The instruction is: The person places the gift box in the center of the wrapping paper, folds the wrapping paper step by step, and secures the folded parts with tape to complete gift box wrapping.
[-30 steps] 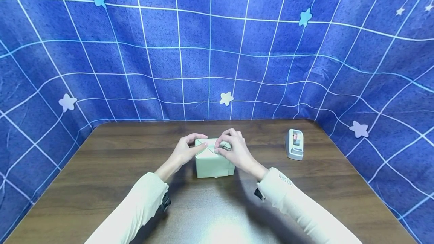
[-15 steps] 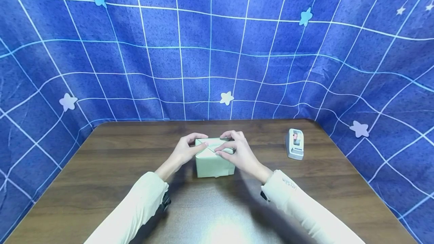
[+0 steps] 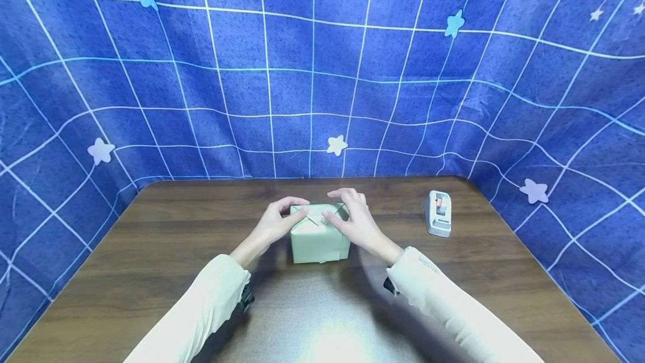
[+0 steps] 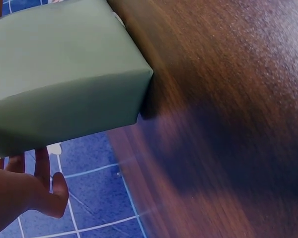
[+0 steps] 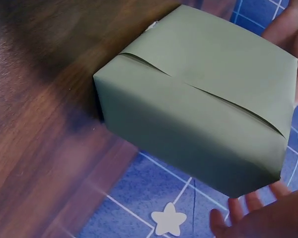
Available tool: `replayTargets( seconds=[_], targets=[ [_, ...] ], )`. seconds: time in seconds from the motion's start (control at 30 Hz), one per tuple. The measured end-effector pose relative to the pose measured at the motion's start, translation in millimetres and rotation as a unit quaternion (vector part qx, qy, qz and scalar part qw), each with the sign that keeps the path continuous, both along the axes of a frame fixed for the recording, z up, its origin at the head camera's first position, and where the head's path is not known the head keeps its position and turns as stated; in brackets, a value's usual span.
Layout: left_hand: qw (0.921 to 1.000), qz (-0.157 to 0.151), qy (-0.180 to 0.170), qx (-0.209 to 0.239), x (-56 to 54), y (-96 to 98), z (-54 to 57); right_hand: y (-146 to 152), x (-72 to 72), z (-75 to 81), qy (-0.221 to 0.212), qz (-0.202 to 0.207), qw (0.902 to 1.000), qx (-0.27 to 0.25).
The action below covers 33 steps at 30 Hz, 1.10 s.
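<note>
A box wrapped in pale green paper (image 3: 317,246) stands on the table, with slanting fold lines across its top. At its upper left corner my left hand (image 3: 274,224) holds it, thumb on the top and fingers behind the far edge. My right hand (image 3: 359,227) is spread over the right side, its thumb on the top paper and its fingers above the far right edge. In the right wrist view, a paper seam on the wrapped box (image 5: 198,119) gapes slightly; the right fingertips (image 5: 234,207) are right at its edge.
A white tape dispenser (image 3: 438,214) sits on the right of the brown wooden table (image 3: 191,228). Behind the table hangs a blue curtain (image 3: 282,94) with white grid lines and stars. Both forearms wear white sleeves (image 3: 201,310).
My right hand has let go of its pinch near the middle of the top, spread its fingers and shifted slightly right. The left hand and the box have barely moved.
</note>
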<state>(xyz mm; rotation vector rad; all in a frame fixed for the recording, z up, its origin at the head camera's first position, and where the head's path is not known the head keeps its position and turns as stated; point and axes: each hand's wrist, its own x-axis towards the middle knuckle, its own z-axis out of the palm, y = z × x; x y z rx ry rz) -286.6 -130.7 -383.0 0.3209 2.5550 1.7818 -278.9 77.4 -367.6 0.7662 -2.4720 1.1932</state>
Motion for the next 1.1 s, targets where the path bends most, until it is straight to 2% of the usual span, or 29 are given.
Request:
replayTargets(
  seconds=[0.17,0.43,0.63,0.87,0.97,1.1],
  targets=[
    [0.9998,-0.007,-0.006,0.017,1.7,1.0,-0.6,-5,-2.0,-1.9,-0.051,-0.021,0.9982,0.024],
    [0.9994,-0.015,-0.014,0.027,3.2,3.9,0.7,-6,-2.8,-2.9,-0.125,-0.014,0.9920,0.002],
    [0.9986,-0.018,-0.034,0.037,5.5,5.7,4.8,-4,-4.5,-5.0,-0.125,-0.003,0.9922,-0.004],
    [0.9994,-0.013,-0.030,0.011,23.9,8.7,25.9,-3,-1.9,-5.9,-0.125,0.005,0.9920,-0.016],
    [0.9995,-0.006,-0.032,0.005,26.5,9.4,28.2,-3,-2.8,-6.3,-0.124,0.008,0.9921,-0.017],
    [0.9994,-0.010,-0.030,0.011,24.2,8.5,25.6,-2,-4.2,-7.0,-0.132,0.009,0.9911,-0.015]
  ],
)
